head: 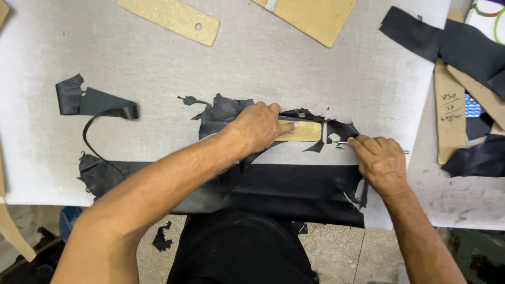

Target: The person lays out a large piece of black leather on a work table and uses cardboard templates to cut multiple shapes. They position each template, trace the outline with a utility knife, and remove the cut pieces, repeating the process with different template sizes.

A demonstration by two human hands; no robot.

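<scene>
Black leather [294,189] is spread over the table [315,73]. A cardboard template [302,131] is pressed flat by the left hand [258,126], fingers extended. A thin blade [342,142] is pinched in the right hand [381,160].

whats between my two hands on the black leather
In the head view, the tan cardboard template lies between left hand and right hand, on the black leather.

Even, soft overhead light fills the frame, bright on the pale table [315,79] with only faint shadows under the forearms. The black leather [294,192] loses detail in darkness. Focus is sharp, with slight wide-angle stretch at the edges.
</scene>
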